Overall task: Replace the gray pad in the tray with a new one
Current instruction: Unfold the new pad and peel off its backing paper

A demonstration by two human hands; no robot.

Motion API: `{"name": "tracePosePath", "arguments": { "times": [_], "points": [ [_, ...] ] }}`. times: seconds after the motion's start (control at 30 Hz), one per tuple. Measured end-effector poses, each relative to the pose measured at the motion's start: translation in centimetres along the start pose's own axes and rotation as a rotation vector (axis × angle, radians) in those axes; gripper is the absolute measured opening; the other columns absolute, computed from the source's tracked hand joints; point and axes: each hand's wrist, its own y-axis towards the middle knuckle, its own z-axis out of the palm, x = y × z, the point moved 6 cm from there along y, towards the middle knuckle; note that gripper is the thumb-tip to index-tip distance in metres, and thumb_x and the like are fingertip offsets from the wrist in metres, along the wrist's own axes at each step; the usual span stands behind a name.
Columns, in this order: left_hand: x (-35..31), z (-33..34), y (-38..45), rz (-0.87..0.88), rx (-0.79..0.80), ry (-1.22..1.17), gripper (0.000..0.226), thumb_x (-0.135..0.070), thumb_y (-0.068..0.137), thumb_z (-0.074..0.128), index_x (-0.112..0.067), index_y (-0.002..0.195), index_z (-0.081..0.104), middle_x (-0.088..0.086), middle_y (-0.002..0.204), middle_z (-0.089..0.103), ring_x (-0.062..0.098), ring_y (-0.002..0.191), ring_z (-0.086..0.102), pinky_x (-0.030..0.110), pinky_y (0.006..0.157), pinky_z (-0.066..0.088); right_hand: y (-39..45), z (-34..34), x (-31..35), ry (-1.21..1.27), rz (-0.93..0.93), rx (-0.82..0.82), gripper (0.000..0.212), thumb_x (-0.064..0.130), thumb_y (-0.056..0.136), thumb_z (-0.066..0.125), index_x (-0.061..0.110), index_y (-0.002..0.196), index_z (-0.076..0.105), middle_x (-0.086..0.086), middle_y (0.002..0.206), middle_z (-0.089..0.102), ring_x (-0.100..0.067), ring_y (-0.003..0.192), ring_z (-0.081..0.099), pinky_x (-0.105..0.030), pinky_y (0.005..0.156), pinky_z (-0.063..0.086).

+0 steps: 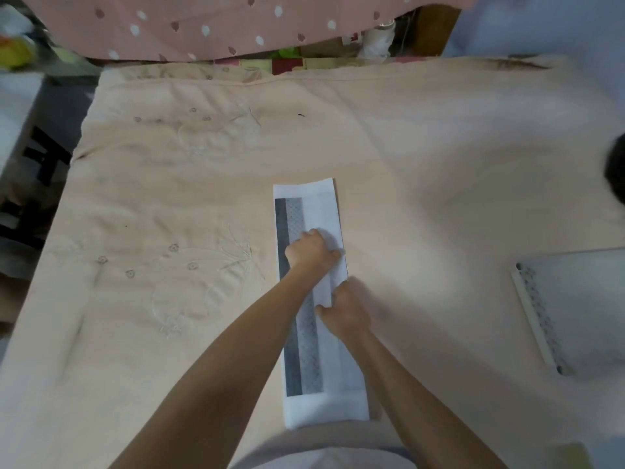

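Observation:
A folded pad [306,211], white with gray strips along its left side, lies lengthwise on the peach cloth in the middle of the view. My left hand [311,250] sits on its upper middle, fingers curled over a white fold. My right hand [343,308] is just below, pinching the white flap at the pad's right edge. At the right edge of the view lies the pale tray [575,309] with a perforated rim along its left side; what lies inside it is blurred.
The peach embroidered cloth [169,214] covers the whole work surface. A pink spotted fabric [203,25] hangs behind the far edge. Clutter stands at the far left and back. A dark blurred object [617,170] shows at the right edge.

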Motion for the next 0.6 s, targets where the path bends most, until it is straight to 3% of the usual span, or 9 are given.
{"name": "tracePosePath", "arguments": {
  "times": [0.07, 0.17, 0.23, 0.33, 0.43, 0.5, 0.6],
  "points": [
    [0.2, -0.1, -0.6, 0.005, 0.000, 0.048, 0.077, -0.067, 0.084, 0.044, -0.006, 0.131, 0.038, 0.009, 0.120, 0.052, 0.026, 0.101, 0.059, 0.031, 0.064, 0.038, -0.2, 0.3, -0.2, 0.094, 0.010, -0.001, 0.020, 0.029, 0.087, 0.059, 0.015, 0.090, 0.046, 0.004, 0.074, 0.049, -0.015, 0.068, 0.052, -0.029, 0.065, 0.040],
    [0.3, -0.4, -1.5, 0.024, -0.018, 0.111, 0.057, -0.053, 0.090, 0.043, -0.006, 0.123, 0.041, 0.008, 0.111, 0.055, 0.023, 0.083, 0.058, 0.028, 0.054, 0.034, -0.7, 0.8, -0.2, 0.120, -0.014, 0.039, 0.032, 0.027, 0.087, 0.057, 0.021, 0.066, 0.034, 0.006, 0.060, 0.039, -0.009, 0.052, 0.038, -0.026, 0.057, 0.035],
    [0.3, -0.9, -2.1, 0.038, -0.049, 0.139, 0.039, -0.038, 0.094, 0.041, -0.008, 0.117, 0.046, 0.006, 0.101, 0.058, 0.020, 0.070, 0.052, 0.027, 0.046, 0.027, -1.3, 1.1, 0.0, 0.044, -0.037, 0.043, 0.030, 0.030, 0.088, 0.055, 0.022, 0.067, 0.036, 0.007, 0.061, 0.042, -0.009, 0.053, 0.040, -0.024, 0.052, 0.032],
    [0.5, -1.5, -2.9, 0.046, -0.062, 0.163, 0.026, -0.022, 0.096, 0.037, -0.007, 0.109, 0.053, 0.005, 0.094, 0.062, 0.019, 0.067, 0.050, 0.025, 0.046, 0.025, -2.4, 1.2, 0.5, -0.102, -0.094, 0.012, 0.018, 0.032, 0.092, 0.051, 0.018, 0.082, 0.045, 0.004, 0.073, 0.051, -0.015, 0.068, 0.049, -0.026, 0.064, 0.037],
    [0.8, -2.3, -3.9, 0.042, -0.097, 0.125, 0.021, -0.016, 0.095, 0.036, -0.008, 0.099, 0.055, 0.003, 0.081, 0.060, 0.015, 0.058, 0.046, 0.024, 0.046, 0.023, -3.6, 0.9, 1.0, -0.156, -0.136, -0.045, 0.016, 0.029, 0.094, 0.046, 0.016, 0.087, 0.045, 0.001, 0.080, 0.052, -0.017, 0.073, 0.049, -0.028, 0.066, 0.038],
    [0.6, -3.2, -4.5, 0.045, -0.137, 0.072, 0.015, -0.016, 0.093, 0.037, -0.010, 0.088, 0.050, -0.001, 0.065, 0.048, 0.013, 0.049, 0.038, 0.024, 0.045, 0.022, -4.4, 0.4, 1.4, -0.113, -0.145, -0.083, 0.016, 0.027, 0.094, 0.045, 0.014, 0.085, 0.043, -0.001, 0.076, 0.050, -0.018, 0.071, 0.049, -0.028, 0.063, 0.039],
    [-0.4, -4.8, -5.1, 0.080, -0.196, 0.015, 0.018, -0.019, 0.091, 0.039, -0.012, 0.076, 0.044, -0.002, 0.059, 0.039, 0.012, 0.046, 0.034, 0.023, 0.045, 0.022, -5.7, -1.1, 2.0, -0.067, -0.154, -0.173, 0.016, 0.025, 0.092, 0.045, 0.013, 0.083, 0.042, 0.000, 0.071, 0.046, -0.020, 0.069, 0.050, -0.030, 0.060, 0.039]
  ]
}}
